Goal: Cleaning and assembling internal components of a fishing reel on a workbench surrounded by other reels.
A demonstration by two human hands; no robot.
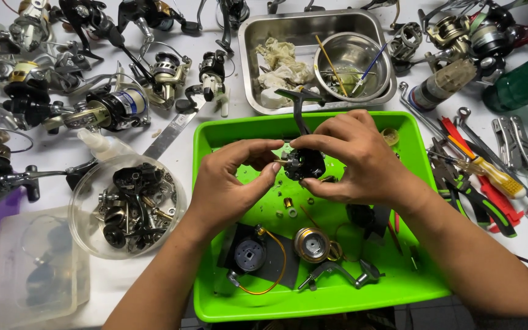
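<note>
Both hands gripping one small black reel body (304, 164) above the green tray (337, 299), left hand (227, 183) pinching its side, right hand (355, 159) clasping around it, probably stiff, greasy, best held by the casing.

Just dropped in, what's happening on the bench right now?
A person holds a black reel body over a green tray. The right hand grips it, and the left hand pinches at its side. Loose reel parts lie in the tray; a clear bowl of parts sits left, pliers right.
</note>
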